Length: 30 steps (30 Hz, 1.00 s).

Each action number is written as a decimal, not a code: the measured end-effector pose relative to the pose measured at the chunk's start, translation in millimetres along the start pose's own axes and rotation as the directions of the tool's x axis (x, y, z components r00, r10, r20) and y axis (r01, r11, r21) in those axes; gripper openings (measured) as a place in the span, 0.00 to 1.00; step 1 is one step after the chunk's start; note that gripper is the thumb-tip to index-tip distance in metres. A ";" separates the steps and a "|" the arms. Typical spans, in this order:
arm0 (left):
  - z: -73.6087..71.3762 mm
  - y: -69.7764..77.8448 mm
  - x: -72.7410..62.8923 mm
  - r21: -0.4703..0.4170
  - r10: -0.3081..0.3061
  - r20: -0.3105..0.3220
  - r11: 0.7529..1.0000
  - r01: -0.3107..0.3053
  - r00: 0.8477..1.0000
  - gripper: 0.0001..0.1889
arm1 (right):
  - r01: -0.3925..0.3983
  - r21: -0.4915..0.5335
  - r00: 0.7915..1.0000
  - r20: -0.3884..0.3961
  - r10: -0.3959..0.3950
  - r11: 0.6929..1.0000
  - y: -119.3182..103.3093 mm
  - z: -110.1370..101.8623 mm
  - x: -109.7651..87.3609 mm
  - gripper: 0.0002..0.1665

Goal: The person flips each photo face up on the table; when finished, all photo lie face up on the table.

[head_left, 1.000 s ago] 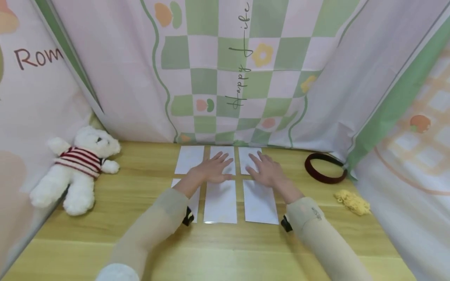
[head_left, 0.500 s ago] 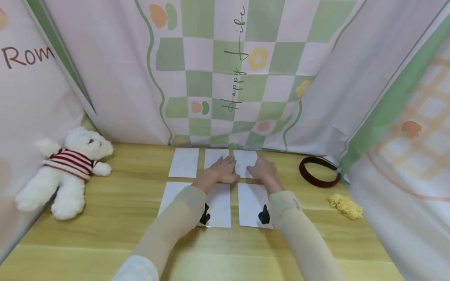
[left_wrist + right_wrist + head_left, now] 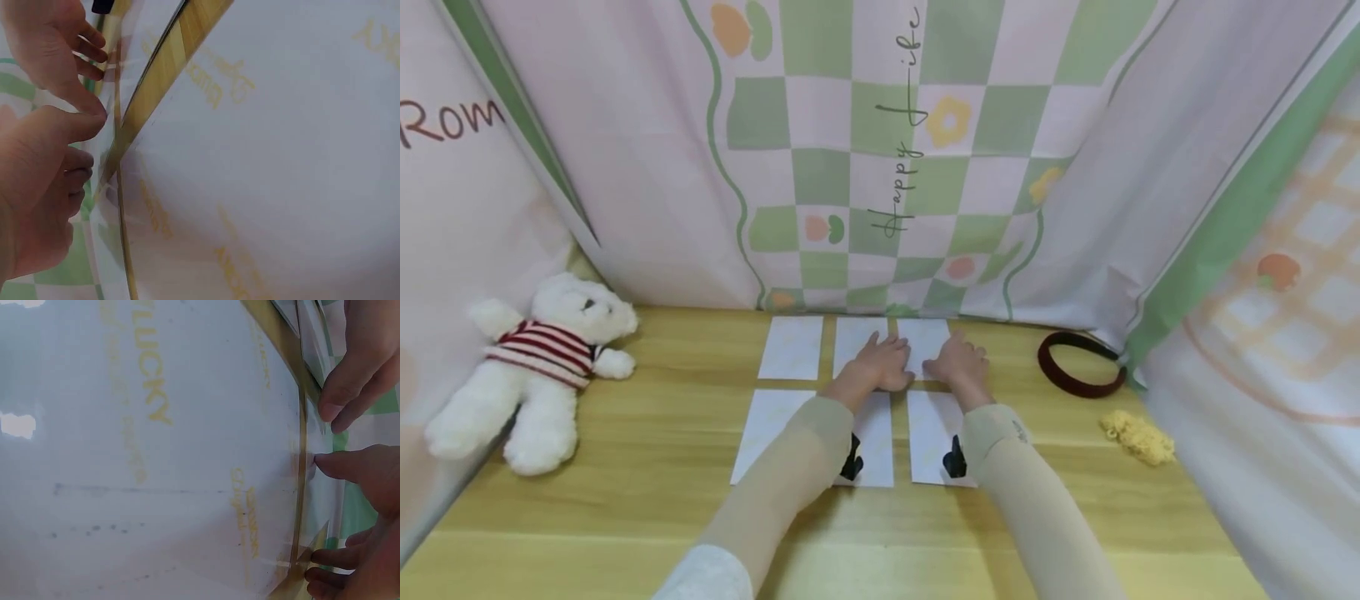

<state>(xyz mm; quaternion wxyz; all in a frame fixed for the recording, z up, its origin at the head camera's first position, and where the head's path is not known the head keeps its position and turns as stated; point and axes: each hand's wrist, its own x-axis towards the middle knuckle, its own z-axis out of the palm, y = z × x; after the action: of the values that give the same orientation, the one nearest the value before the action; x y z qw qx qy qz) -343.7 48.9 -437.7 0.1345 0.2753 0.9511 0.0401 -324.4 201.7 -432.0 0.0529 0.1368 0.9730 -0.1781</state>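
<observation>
Several white sheets of paper lie in two rows on the wooden table, with yellow print reading "LUCKY" on the faces seen from the wrists. My left hand (image 3: 880,362) rests by the gap between the back-middle sheet (image 3: 853,337) and the back-right sheet (image 3: 919,340). Over the right side of that back-right sheet is my right hand (image 3: 961,362), thumb on the paper and fingertips by its right edge. Both thumbs point toward each other; in the left wrist view the left hand (image 3: 37,181) appears below the right hand (image 3: 50,47). Neither hand visibly lifts a sheet.
A white teddy bear (image 3: 542,358) in a striped shirt lies at the left. On the right are a dark red headband (image 3: 1078,387) and a small yellow bundle (image 3: 1138,437) like yarn. A checked curtain (image 3: 887,179) hangs at the table's back edge.
Both hands have drawn in from a wider spread: the left moved right toward the back-right sheet, and the right hand's fingers came closer together. The view has shifted slightly. The sheets keep their layout.
</observation>
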 end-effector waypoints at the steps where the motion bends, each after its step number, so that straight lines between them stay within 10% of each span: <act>1: 1.0 0.5 0.1 0.003 0.001 0.001 1.000 -0.001 1.000 0.33 | -0.005 0.000 1.000 -0.005 0.005 1.000 0.0 0.9 0.0 0.52; 30: 5.7 8.0 6.0 -0.063 -0.033 -0.017 0.998 0.032 0.999 0.29 | -0.199 0.452 0.980 0.109 0.167 0.870 -8.1 -13.2 3.5 0.58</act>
<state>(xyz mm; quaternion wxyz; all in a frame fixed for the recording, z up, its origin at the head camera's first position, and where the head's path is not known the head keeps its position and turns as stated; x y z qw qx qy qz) -342.9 58.8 -443.4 0.1349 0.2552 0.9549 0.0702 -330.8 200.1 -417.6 0.0681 0.2309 0.8833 -0.4024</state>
